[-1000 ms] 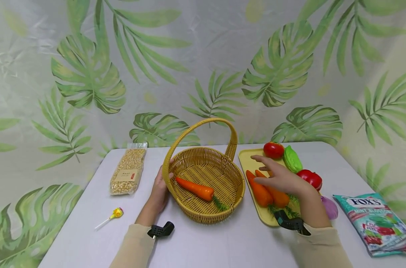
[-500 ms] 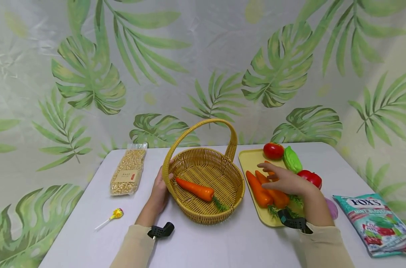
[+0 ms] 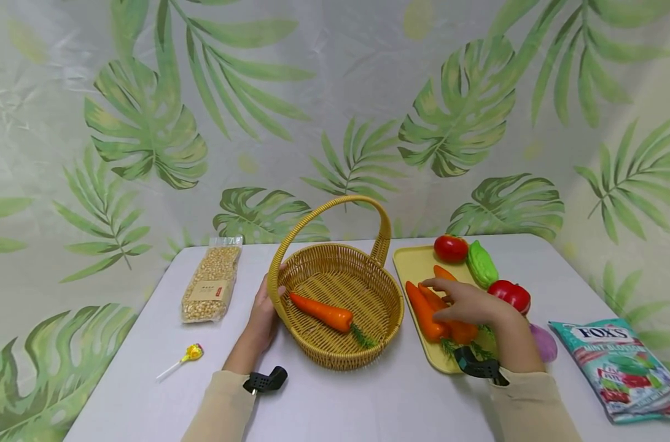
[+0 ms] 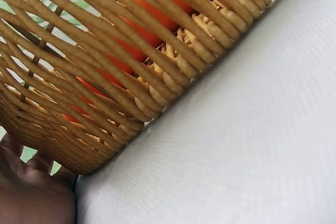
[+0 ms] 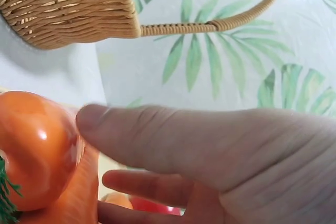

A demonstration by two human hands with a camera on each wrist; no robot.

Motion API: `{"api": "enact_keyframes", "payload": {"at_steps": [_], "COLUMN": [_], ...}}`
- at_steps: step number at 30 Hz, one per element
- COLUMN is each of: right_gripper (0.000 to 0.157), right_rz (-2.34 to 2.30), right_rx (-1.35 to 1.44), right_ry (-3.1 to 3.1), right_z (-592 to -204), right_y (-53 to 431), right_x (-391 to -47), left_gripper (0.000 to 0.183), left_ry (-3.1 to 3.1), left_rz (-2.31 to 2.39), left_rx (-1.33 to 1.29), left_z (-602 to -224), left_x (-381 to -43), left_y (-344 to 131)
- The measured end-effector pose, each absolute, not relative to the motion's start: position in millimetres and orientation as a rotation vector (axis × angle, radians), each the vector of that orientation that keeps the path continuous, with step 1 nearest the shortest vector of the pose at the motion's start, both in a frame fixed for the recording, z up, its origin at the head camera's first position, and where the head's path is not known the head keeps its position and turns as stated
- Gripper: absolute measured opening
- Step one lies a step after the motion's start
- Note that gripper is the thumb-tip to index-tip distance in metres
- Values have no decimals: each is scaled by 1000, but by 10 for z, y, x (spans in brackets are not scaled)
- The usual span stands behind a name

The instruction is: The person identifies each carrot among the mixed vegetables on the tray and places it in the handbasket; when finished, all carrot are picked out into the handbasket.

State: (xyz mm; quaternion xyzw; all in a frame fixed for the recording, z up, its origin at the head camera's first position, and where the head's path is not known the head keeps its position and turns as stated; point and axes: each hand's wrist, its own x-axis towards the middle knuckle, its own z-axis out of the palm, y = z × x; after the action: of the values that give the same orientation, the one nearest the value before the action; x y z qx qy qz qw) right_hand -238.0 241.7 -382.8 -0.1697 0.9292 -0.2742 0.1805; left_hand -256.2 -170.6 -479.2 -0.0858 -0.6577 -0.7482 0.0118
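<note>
Orange and glossy, the middle carrot (image 3: 460,333) lies on the yellow tray (image 3: 441,366), right of the wicker basket (image 3: 337,361). It looks like moulded plastic: probably light, stiff and hard to bruise, though its sheen may make it slippery. A grip across the thick end should hold better than one at the narrow tip. The right hand (image 3: 470,303) spreads thumb and fingers over it; contact is unclear. The left hand (image 3: 264,317) grips the basket's left wall.
</note>
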Motion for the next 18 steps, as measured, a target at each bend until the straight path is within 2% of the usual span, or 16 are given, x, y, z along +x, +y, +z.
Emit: {"api": "enact_keyframes", "payload": {"at_steps": [3, 8, 18], "right_gripper": [61, 44, 54], "right_rz": [-731, -659, -670], "right_rx": [-477, -476, -386], "right_ry": [2634, 2650, 2664], "right_z": [-3826, -3854, -3923], "right_y": [2408, 2414, 2402], "right_x": [-2387, -2415, -2423], "left_gripper": [49, 49, 50], "left_ry": [-2058, -2040, -2041], "left_rz": [-2313, -2332, -2351], "left_rx": [-274, -271, -267], "left_z": [-4789, -4783, -4781], "left_x": [-2578, -2576, -2560], "left_y": [-1713, -1708, -1708]}}
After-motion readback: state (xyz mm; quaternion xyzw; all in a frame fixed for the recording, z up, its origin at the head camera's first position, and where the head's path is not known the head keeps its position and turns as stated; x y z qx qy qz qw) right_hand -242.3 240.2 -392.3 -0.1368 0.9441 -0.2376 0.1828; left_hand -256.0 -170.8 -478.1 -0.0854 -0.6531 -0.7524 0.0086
